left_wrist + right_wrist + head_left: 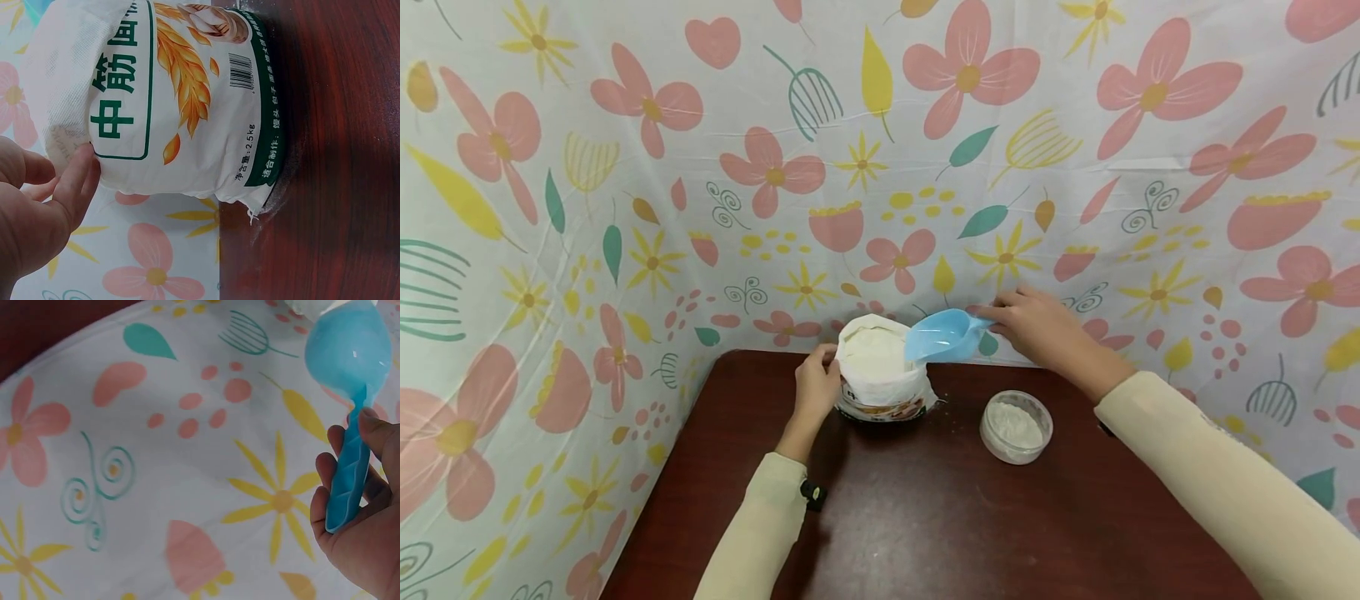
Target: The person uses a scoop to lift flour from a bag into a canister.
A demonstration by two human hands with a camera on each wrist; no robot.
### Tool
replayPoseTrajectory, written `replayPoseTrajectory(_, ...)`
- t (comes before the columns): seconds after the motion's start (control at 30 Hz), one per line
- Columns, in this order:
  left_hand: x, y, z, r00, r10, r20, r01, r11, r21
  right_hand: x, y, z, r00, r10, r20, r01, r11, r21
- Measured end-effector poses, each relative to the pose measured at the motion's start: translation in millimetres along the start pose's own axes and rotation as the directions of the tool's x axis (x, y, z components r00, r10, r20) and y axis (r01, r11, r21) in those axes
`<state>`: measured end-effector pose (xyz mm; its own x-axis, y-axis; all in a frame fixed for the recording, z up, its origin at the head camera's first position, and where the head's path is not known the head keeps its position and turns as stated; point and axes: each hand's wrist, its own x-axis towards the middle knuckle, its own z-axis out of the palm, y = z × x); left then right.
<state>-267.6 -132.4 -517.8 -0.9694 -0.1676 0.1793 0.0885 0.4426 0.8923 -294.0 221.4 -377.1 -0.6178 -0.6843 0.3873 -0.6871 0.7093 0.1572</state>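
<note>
"Quick, which step?"

"Scooping at the flour bag (887, 390), I'd judge. The blue scoop (946, 335) is at the right side of the bag's mouth; touching the rim or not, can't tell. Loaded or not, same."

"Hands?"

"Right hand (1030, 323): fingers wrapped round the scoop handle, clamped on it. Left hand (817, 379): at the bag's left side, fingertips bent against the rim. Pinching or just resting, can't tell."

"Places?"

"Bag's upright by the worktop (917, 517)'s far edge, right of its far left corner. Clear round dish (1017, 429), white powder in it, is to the bag's right, a bit nearer the person, apart from the bag."

"Next move calls for what?"

"My guess: bag held steady, scoop bowl level over the rim. If there's flour (872, 352) in the scoop, the dish looks the likely target, so a slow swing right and toward the person."

"In the way?"

"The bag's tall soft rim, mainly; a knock could fold it in. Patterned cloth (775, 250) hangs right behind the far edge, close to the right hand, so not much elbow room there. The dish is off to the side, not blocking the bag."

"Anything else?"

"Pale specks (946, 403) on the worktop beside the bag's base. Black strap (812, 495) at the left cuff. Far right corner: hidden by the right arm."
</note>
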Motion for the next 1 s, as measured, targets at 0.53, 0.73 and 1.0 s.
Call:
replayPoseTrajectory(0.53,1.0,-1.8,0.3,1.0,0.002,-0.019,-0.002,1.0,0.015,49.4,-19.1,-18.4,0.977,-0.045,0.209,0.082,0.982,-0.169)
replayPoseTrajectory(0.73,1.9,-2.1,0.9,1.0,0.013,-0.024,-0.013,1.0,0.023,64.4,-30.2,-23.6,0.97,-0.081,0.229,0.136,0.962,-0.236)
replayPoseTrajectory(1.0,2.9,-3.8,1.7,0.999,0.024,-0.027,-0.023,1.0,0.018,82.2,-48.4,-24.6,0.96,-0.048,0.277,0.138,0.939,-0.316)
